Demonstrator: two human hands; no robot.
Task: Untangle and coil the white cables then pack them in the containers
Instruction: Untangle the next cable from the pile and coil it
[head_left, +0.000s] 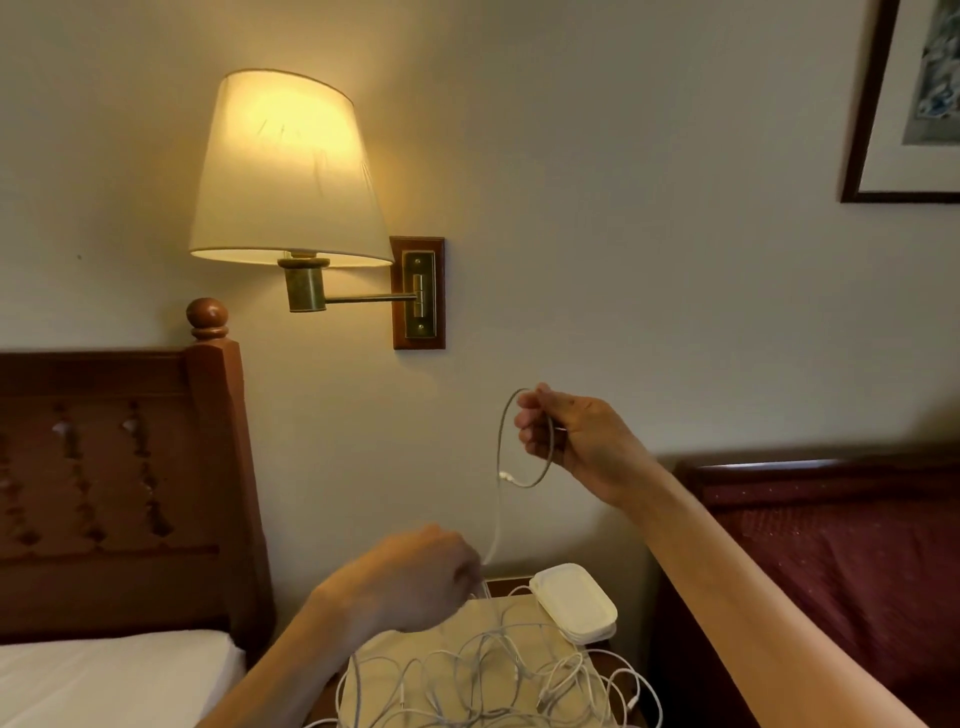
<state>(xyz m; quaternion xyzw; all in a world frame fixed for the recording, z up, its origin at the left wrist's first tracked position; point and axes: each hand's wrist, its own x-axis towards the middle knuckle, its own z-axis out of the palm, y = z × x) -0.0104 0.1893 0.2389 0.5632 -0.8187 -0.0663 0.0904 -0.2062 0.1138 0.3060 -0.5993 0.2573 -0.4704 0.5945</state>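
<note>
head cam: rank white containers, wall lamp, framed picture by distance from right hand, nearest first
From the right hand:
1. White containers, stacked below it on the bedside table.
2. Wall lamp, up on the wall toward the person's left.
3. Framed picture, high in the corner toward the right.

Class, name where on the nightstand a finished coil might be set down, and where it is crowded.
Bare tan top between the left hand and the white containers. The front is crowded with tangled cables.
</note>
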